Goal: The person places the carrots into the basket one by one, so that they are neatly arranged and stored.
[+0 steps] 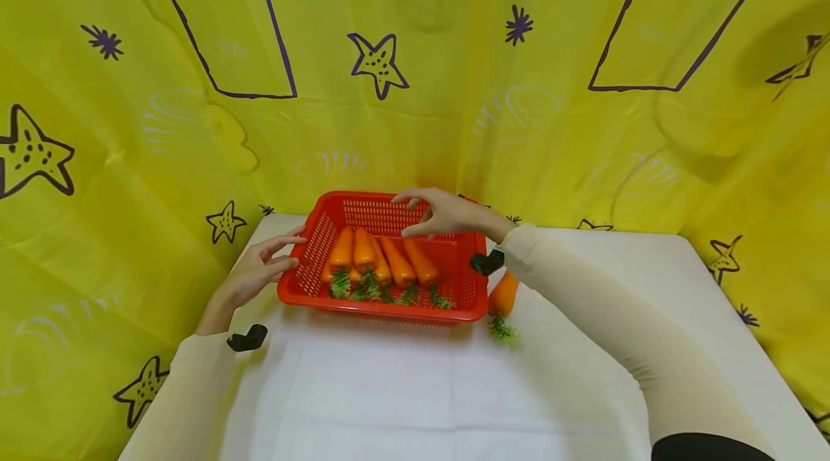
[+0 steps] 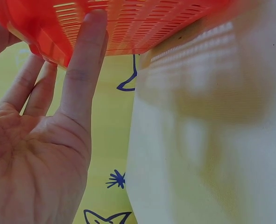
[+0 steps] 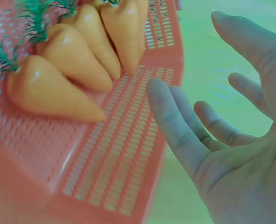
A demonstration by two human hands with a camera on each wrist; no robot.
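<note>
A red plastic basket (image 1: 463, 259) with slatted walls holds several orange toy carrots (image 1: 397, 259) with green leafy tops, lying side by side toward its left and middle. At the basket's left end is my left hand (image 1: 254, 270), its fingers extended and touching the outside of the wall and rim. In the left wrist view, one digit of that hand lies against the slats (image 2: 128, 25). My right hand (image 1: 444, 212) hovers over the basket's back part, fingers spread and holding nothing. Carrots (image 3: 58, 93) lie near its fingertips in the right wrist view.
One more carrot (image 1: 503, 295) lies on the white table (image 1: 369, 389), just outside the basket's right end and partly hidden by the right sleeve. Behind the table hangs a yellow curtain (image 1: 447, 122) with star and fish drawings.
</note>
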